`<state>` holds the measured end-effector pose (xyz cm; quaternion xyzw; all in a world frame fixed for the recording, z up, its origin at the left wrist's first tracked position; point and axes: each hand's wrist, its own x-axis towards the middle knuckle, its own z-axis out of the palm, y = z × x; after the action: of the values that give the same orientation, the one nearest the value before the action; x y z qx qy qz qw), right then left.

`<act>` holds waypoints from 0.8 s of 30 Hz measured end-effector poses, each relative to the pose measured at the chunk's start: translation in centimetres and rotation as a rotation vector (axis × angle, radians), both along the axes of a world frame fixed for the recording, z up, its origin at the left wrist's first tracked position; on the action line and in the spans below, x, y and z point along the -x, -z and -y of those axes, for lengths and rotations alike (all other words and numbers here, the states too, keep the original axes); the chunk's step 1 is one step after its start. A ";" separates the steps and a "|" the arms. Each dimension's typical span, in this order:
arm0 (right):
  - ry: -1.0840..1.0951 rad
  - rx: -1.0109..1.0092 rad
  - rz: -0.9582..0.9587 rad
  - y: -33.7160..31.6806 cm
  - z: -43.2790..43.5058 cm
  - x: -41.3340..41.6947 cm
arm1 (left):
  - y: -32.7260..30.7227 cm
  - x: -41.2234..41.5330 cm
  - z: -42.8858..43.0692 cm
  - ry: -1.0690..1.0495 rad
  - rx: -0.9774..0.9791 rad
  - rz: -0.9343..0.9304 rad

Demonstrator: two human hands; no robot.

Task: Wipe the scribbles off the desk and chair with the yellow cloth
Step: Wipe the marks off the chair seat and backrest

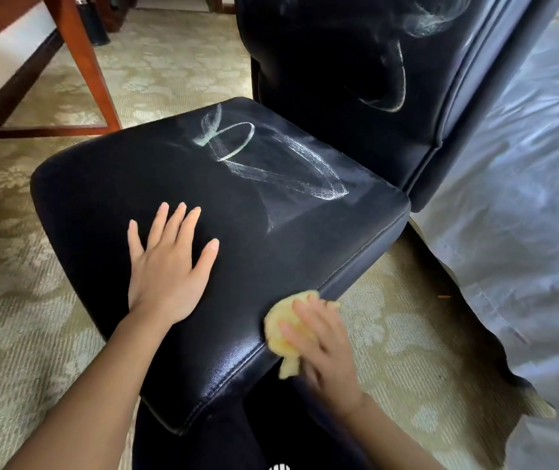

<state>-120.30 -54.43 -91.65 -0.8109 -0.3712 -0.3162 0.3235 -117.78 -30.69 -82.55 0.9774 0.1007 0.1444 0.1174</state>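
Observation:
A black leather chair fills the middle of the view. White chalk-like scribbles loop across the back half of its seat, and fainter smeared scribbles mark the backrest. My left hand lies flat on the seat, fingers spread, holding nothing. My right hand grips the crumpled yellow cloth against the seat's near right edge; this hand is motion-blurred.
A wooden desk's legs and crossbar stand at the upper left on patterned beige carpet. A bed with a pale blue-white cover runs along the right side, close to the chair. A dark cylinder stands under the desk.

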 end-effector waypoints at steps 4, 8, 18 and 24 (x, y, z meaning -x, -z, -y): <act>0.202 -0.197 -0.150 -0.8 2.5 -4.2 | 0.0 0.2 0.3 -0.004 0.009 0.016; 0.399 -0.430 -0.336 -2.8 4.3 -8.9 | 0.0 0.1 0.9 -0.009 0.027 0.019; 0.634 -0.747 -0.787 -7.6 5.5 -16.8 | 0.3 0.1 3.1 -0.061 0.025 0.049; 0.711 -0.715 -0.842 -7.4 4.1 -14.0 | 0.4 0.1 5.0 -0.109 0.014 0.043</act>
<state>-106.32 -58.51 -84.29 -0.7811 0.2057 -0.1631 0.5665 -117.84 -35.70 -82.94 0.9662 0.1523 0.1710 0.1185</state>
